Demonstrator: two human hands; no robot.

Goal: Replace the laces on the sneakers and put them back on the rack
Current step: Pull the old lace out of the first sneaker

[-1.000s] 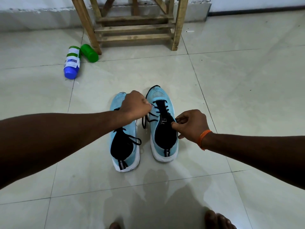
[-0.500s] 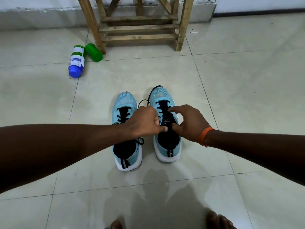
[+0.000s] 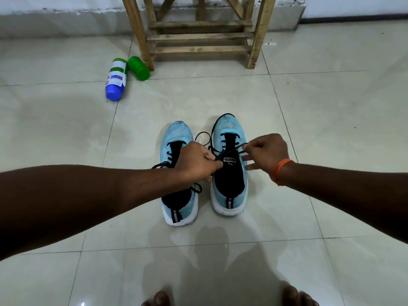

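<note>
Tightening the lace [image 3: 231, 149] on the right sneaker [image 3: 229, 188], which stands on the floor [image 3: 331, 129] in front of the rack [image 3: 198, 37]. Left hand [image 3: 196, 161] and right hand [image 3: 266, 151] each have a grip pinched on a lace strand. Advice: draw both strands evenly, tongue flat, before knotting.

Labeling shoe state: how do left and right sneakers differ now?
The left hand grips and the right hand pinches the lace of the right sneaker; no hand holds the left sneaker. The right sneaker sits nearer the rack than the left sneaker. The left forearm hides part of the left sneaker; the right sneaker's tongue shows. Shared: light blue, black laces, white soles, toes toward rack.
</note>
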